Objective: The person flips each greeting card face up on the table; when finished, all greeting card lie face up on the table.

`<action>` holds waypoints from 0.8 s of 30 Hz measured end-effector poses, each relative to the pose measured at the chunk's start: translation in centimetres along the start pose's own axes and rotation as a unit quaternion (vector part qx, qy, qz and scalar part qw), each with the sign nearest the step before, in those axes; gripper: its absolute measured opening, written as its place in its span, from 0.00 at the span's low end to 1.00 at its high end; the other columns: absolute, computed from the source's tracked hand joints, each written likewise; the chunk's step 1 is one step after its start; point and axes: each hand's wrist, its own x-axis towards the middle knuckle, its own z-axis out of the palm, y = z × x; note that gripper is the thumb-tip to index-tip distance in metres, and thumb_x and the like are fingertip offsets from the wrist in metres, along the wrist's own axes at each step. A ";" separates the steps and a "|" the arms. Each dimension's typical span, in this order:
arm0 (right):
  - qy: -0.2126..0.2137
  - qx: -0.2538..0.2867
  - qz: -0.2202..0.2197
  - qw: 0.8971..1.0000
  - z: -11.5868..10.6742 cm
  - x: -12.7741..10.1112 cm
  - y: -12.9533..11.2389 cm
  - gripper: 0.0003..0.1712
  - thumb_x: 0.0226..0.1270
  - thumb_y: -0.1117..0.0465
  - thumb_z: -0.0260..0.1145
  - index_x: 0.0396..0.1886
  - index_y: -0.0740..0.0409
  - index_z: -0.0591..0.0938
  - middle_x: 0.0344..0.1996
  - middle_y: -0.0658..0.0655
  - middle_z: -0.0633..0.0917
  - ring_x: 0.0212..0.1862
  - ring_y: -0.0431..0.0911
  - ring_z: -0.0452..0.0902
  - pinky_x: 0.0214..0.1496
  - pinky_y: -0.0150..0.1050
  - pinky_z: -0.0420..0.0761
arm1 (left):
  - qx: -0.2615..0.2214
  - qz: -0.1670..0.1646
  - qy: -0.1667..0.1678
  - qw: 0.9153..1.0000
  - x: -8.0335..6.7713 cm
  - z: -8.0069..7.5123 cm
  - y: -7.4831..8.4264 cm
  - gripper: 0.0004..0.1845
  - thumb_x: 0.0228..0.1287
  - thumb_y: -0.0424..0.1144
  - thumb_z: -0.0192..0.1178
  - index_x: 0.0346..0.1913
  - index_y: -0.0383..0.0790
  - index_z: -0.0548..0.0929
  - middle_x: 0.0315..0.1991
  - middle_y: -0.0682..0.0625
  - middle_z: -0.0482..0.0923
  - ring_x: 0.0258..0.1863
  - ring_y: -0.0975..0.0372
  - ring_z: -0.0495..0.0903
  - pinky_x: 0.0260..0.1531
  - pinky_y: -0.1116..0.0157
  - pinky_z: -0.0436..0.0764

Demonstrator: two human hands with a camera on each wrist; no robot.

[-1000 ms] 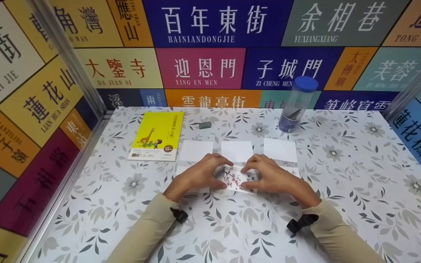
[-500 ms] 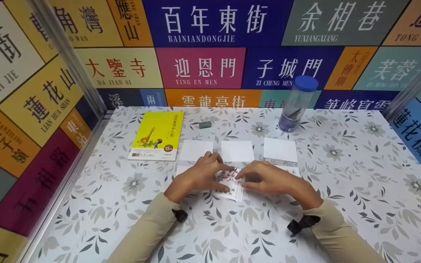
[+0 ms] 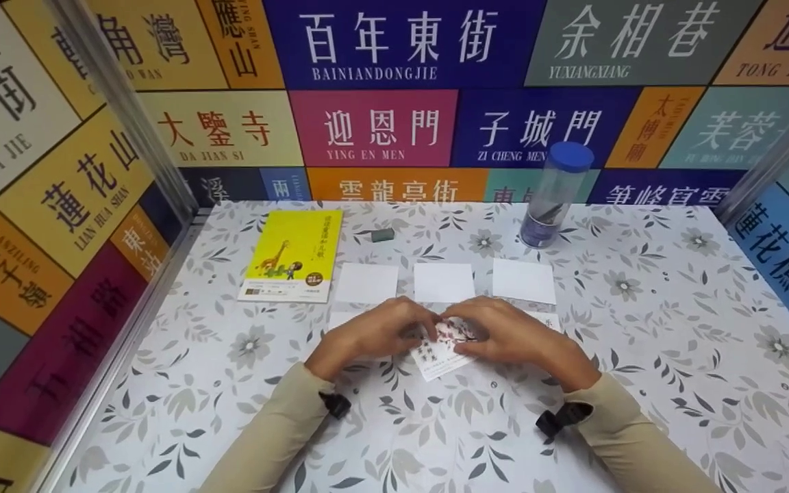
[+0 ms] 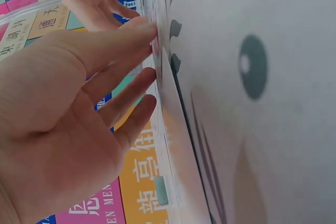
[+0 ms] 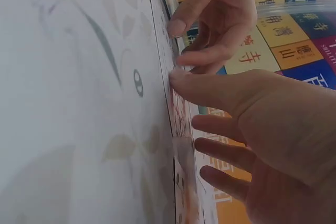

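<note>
A small printed card (image 3: 444,363), white with red-pink blossoms and Chinese characters, lies turned at an angle between both hands. My left hand (image 3: 375,335) reaches it from the left, fingertips touching its face. From the right, my right hand (image 3: 504,332) has its thumb on the card and its other fingers near the far edge. The wrist views show fairly straight, spread fingers on the left hand (image 4: 79,93) and right hand (image 5: 283,129), with fingertips close together at the card. Parts of the card are covered by the fingers.
Behind the hands lie three blank white cards: left (image 3: 368,283), middle (image 3: 444,283) and right (image 3: 524,281). Another card (image 3: 549,320) peeks out beside the right hand. A yellow book (image 3: 293,250), a dark green eraser-like block (image 3: 382,235) and a blue-lidded clear canister (image 3: 550,195) stand farther back.
The printed card has turned between the hands, its character end now pointing toward the lower left. The hands have shifted their fingers on it; the left index finger now reaches onto its face.
</note>
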 end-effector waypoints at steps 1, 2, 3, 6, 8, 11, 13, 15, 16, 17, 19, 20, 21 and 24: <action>0.001 -0.007 0.011 1.000 0.0 -0.1 0.1 0.29 0.68 0.50 0.79 0.67 0.50 0.86 0.69 0.55 0.86 0.72 0.57 0.79 0.78 0.61 0.74 | 0.006 -0.003 0.004 1.000 0.0 0.1 0.0 0.14 0.71 0.30 0.70 0.56 0.44 0.92 0.64 0.51 0.88 0.68 0.58 0.83 0.75 0.56 0.76; 0.003 -0.013 0.023 1.000 0.0 -0.1 0.1 0.28 0.68 0.49 0.79 0.65 0.49 0.87 0.67 0.54 0.86 0.71 0.56 0.80 0.78 0.61 0.74 | 0.010 -0.011 0.009 1.000 0.1 0.1 0.0 0.13 0.72 0.32 0.70 0.56 0.44 0.92 0.64 0.51 0.88 0.67 0.58 0.83 0.74 0.56 0.77; 0.007 -0.025 0.035 0.999 0.0 -0.2 0.1 0.27 0.67 0.47 0.79 0.64 0.48 0.88 0.66 0.54 0.87 0.70 0.56 0.80 0.76 0.61 0.75 | 0.019 -0.020 0.011 1.000 0.1 0.2 0.1 0.14 0.72 0.36 0.71 0.58 0.45 0.92 0.65 0.52 0.87 0.67 0.58 0.83 0.74 0.56 0.77; 0.015 -0.056 0.065 0.996 -0.2 -0.3 0.0 0.28 0.66 0.41 0.79 0.61 0.46 0.89 0.62 0.54 0.87 0.66 0.55 0.81 0.71 0.61 0.77 | 0.048 -0.044 0.017 0.998 0.1 0.4 0.4 0.23 0.68 0.50 0.76 0.63 0.48 0.90 0.69 0.50 0.84 0.68 0.55 0.80 0.73 0.55 0.78; 0.017 -0.061 0.077 0.995 -0.3 -0.4 0.0 0.31 0.63 0.37 0.80 0.61 0.47 0.89 0.59 0.53 0.86 0.62 0.54 0.81 0.68 0.60 0.79 | 0.062 -0.054 0.013 0.997 0.0 0.5 0.5 0.29 0.65 0.54 0.78 0.66 0.49 0.89 0.73 0.48 0.80 0.72 0.53 0.77 0.76 0.54 0.76; 0.018 -0.063 0.089 0.994 -0.4 -0.5 -0.1 0.37 0.57 0.34 0.82 0.62 0.48 0.88 0.58 0.53 0.85 0.59 0.54 0.81 0.64 0.58 0.80 | 0.072 -0.066 0.004 0.995 -0.1 0.5 0.6 0.34 0.64 0.54 0.79 0.71 0.51 0.85 0.78 0.45 0.74 0.76 0.51 0.72 0.78 0.52 0.73; 0.016 -0.061 0.095 0.993 -0.4 -0.5 -0.1 0.39 0.55 0.33 0.83 0.62 0.48 0.88 0.58 0.53 0.84 0.58 0.54 0.80 0.64 0.57 0.81 | 0.067 -0.073 -0.003 0.995 -0.2 0.4 0.6 0.34 0.65 0.52 0.78 0.73 0.52 0.83 0.80 0.45 0.72 0.77 0.52 0.70 0.79 0.52 0.71; 0.016 -0.061 0.101 0.993 -0.4 -0.5 0.0 0.40 0.53 0.32 0.84 0.60 0.48 0.87 0.59 0.52 0.82 0.60 0.53 0.79 0.65 0.57 0.80 | 0.056 -0.077 -0.009 0.995 -0.4 0.4 0.5 0.34 0.67 0.50 0.77 0.75 0.52 0.81 0.80 0.46 0.71 0.78 0.52 0.69 0.80 0.51 0.70; 0.016 -0.060 0.101 0.993 -0.4 -0.5 0.0 0.40 0.53 0.32 0.84 0.60 0.48 0.87 0.60 0.52 0.82 0.61 0.53 0.79 0.66 0.57 0.80 | 0.051 -0.077 -0.011 0.996 -0.5 0.3 0.5 0.34 0.68 0.49 0.76 0.75 0.53 0.81 0.81 0.45 0.70 0.79 0.52 0.68 0.80 0.51 0.70; 0.016 -0.058 0.099 0.993 -0.4 -0.5 0.0 0.41 0.53 0.32 0.84 0.60 0.48 0.86 0.61 0.53 0.81 0.62 0.54 0.78 0.68 0.57 0.79 | 0.048 -0.077 -0.013 0.996 -0.5 0.3 0.5 0.33 0.68 0.49 0.76 0.75 0.53 0.81 0.81 0.45 0.70 0.79 0.51 0.68 0.80 0.50 0.70; 0.015 -0.049 0.094 0.994 -0.4 -0.5 0.1 0.44 0.53 0.31 0.83 0.64 0.48 0.84 0.67 0.55 0.79 0.68 0.56 0.76 0.73 0.60 0.77 | 0.045 -0.073 -0.014 0.996 -0.8 0.0 0.5 0.33 0.68 0.49 0.76 0.75 0.53 0.81 0.80 0.45 0.71 0.79 0.51 0.68 0.80 0.49 0.69; 0.012 -0.044 0.092 0.995 -0.3 -0.5 0.2 0.46 0.54 0.30 0.82 0.67 0.48 0.83 0.71 0.57 0.77 0.71 0.57 0.75 0.76 0.61 0.74 | 0.044 -0.072 -0.014 0.996 -0.9 -0.1 0.4 0.32 0.68 0.49 0.75 0.74 0.52 0.82 0.80 0.45 0.71 0.79 0.51 0.68 0.81 0.49 0.68; 0.009 -0.037 0.091 0.995 -0.3 -0.5 0.3 0.48 0.56 0.29 0.81 0.71 0.48 0.81 0.74 0.58 0.76 0.74 0.59 0.72 0.78 0.63 0.72 | 0.043 -0.072 -0.013 0.996 -1.1 -0.2 0.4 0.32 0.69 0.49 0.75 0.74 0.52 0.82 0.80 0.44 0.72 0.80 0.50 0.68 0.81 0.49 0.68; -0.006 -0.020 0.094 0.995 -0.3 -0.5 0.7 0.53 0.61 0.26 0.75 0.79 0.48 0.76 0.81 0.60 0.70 0.81 0.62 0.66 0.82 0.68 0.65 | 0.037 -0.068 -0.006 0.997 -2.0 -0.6 0.0 0.31 0.69 0.50 0.75 0.73 0.50 0.83 0.79 0.43 0.73 0.80 0.49 0.68 0.82 0.48 0.67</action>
